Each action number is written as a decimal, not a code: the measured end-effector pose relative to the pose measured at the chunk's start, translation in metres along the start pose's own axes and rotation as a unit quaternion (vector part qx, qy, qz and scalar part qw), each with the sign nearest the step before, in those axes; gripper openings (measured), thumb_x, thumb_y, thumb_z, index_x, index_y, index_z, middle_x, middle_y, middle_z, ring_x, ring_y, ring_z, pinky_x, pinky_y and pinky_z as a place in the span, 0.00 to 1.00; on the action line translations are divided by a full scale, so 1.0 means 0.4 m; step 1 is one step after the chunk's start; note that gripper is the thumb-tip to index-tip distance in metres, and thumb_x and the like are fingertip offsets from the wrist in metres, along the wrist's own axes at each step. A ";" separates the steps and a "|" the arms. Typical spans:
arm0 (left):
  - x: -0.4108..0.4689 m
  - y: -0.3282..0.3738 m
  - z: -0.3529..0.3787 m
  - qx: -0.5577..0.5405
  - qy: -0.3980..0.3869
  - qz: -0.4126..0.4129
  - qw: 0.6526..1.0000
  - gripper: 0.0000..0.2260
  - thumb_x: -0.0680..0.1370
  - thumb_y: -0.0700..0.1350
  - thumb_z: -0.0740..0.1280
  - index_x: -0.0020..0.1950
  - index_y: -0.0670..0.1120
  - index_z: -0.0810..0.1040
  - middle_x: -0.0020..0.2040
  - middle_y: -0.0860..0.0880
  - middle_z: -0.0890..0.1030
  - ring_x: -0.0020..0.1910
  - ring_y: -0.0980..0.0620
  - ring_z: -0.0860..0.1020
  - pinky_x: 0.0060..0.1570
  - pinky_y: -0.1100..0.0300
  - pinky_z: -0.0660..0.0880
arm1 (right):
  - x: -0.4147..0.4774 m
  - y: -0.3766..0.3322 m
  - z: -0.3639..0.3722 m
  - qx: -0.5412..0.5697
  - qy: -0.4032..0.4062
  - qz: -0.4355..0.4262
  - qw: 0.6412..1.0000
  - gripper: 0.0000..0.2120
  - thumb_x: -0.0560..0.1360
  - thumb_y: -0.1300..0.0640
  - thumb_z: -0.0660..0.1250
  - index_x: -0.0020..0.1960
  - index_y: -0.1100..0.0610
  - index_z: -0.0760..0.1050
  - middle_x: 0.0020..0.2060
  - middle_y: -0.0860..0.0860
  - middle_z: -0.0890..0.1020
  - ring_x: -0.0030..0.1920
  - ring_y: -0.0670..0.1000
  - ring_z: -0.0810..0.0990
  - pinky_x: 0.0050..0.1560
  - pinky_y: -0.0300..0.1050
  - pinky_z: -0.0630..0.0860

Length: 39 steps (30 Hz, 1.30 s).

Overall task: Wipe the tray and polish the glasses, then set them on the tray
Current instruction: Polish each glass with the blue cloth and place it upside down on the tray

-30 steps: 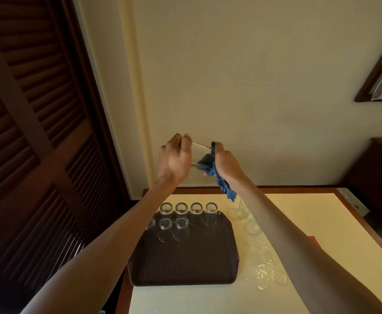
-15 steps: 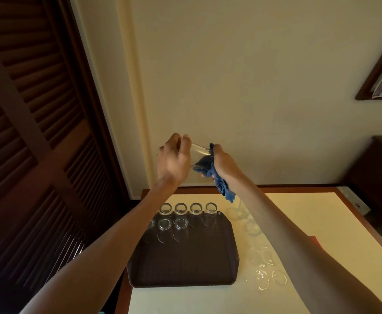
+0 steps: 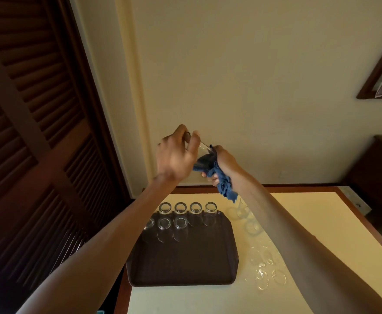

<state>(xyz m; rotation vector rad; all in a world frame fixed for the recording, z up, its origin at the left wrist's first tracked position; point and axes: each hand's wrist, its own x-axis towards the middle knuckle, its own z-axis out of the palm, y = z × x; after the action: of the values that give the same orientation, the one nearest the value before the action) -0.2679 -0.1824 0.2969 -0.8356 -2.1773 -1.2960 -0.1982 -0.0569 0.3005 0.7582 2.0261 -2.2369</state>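
Since the earlier frames, the left hand (image 3: pixel 176 158) has turned the glass (image 3: pixel 203 148) slightly, and the cloth (image 3: pixel 224 186) now sits deeper in its mouth.

Head view. I see both hands raised, close together, over the far edge of the bench (image 3: pixel 310 223). The left hand's fingers and thumb curl round the base of the glass. The right hand (image 3: pixel 226 163) grips the blue cloth, with a wad pushed into the glass and a tail hanging below. The glass lies roughly sideways in the air, well above the tray (image 3: pixel 185 264).

Handling, as I judge it: the glass is light, rigid, thin-walled and fragile, and slippery once polished. Hold it at the base or lower wall, never by the rim. The cloth is soft and conforms to the inside.

Count:
- One tray, one cloth, one glass in hand.
- Seven glasses on the tray (image 3: pixel 180 208): four in the far row, three in the near row.
- Loose glasses (image 3: pixel 262 264) stand on the bench just right of the tray. They are too transparent for me to count.
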 end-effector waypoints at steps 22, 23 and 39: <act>-0.024 0.000 0.016 -0.037 -0.055 -0.089 0.994 0.17 0.83 0.56 0.55 0.41 0.46 0.69 0.32 0.50 0.71 0.32 0.48 0.71 0.34 0.53 0.65 | 0.016 0.065 0.027 0.054 0.148 -0.141 0.977 0.24 0.84 0.46 0.50 0.42 0.59 0.76 0.30 0.56 0.81 0.29 0.55 0.77 0.32 0.45 0.75; -0.020 0.005 0.024 -0.017 -0.086 -0.135 0.987 0.16 0.82 0.55 0.52 0.41 0.45 0.67 0.34 0.49 0.71 0.36 0.46 0.71 0.37 0.53 0.63 | 0.025 0.081 0.033 0.049 0.185 -0.197 0.961 0.23 0.83 0.45 0.51 0.40 0.57 0.75 0.31 0.56 0.81 0.32 0.56 0.78 0.35 0.49 0.76; -0.136 -0.099 0.076 0.088 -0.077 0.025 0.993 0.16 0.84 0.56 0.60 0.54 0.42 0.73 0.39 0.50 0.76 0.31 0.49 0.75 0.34 0.59 0.67 | 0.026 0.278 -0.119 0.075 0.144 0.062 0.985 0.27 0.81 0.38 0.58 0.35 0.58 0.73 0.16 0.51 0.72 0.16 0.46 0.71 0.32 0.42 0.71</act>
<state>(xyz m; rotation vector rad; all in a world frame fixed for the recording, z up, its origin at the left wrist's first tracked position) -0.2600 -0.1840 0.2234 -0.9404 -2.3336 -1.0270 -0.1540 -0.0256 0.1916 1.2511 1.8664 -2.3441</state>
